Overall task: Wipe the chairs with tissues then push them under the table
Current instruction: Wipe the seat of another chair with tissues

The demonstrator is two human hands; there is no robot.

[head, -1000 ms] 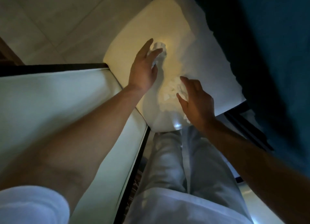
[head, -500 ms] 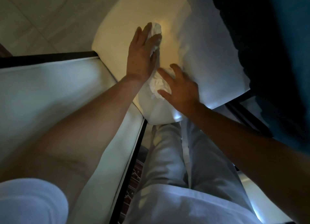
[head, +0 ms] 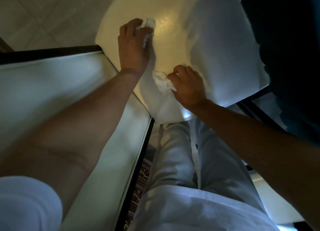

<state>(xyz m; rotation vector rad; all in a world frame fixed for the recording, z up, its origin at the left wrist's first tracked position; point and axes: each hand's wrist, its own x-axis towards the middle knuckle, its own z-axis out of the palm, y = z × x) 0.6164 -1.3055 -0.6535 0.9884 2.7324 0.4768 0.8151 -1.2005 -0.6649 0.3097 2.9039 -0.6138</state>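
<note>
While both hands press on the seat, the left hand (head: 133, 45) pins a crumpled tissue (head: 148, 24) under curled fingers at the far side, and the right hand (head: 188, 85) is closed on a second tissue wad (head: 162, 82) near the front edge. I think flat, overlapping strokes clean best. The chair seat (head: 216, 45) looks smooth, glossy and rounded, beside the pale table (head: 52, 85) at left.

— Where does the one view look from?
— From the person's head, facing steeply down along both forearms.
— How near?
— Close: the left hand (head: 134, 45) sits above centre, the right hand (head: 187, 87) just below and to its right, with the chair seat (head: 216, 45) under both.
— Another view?
— None.
</note>
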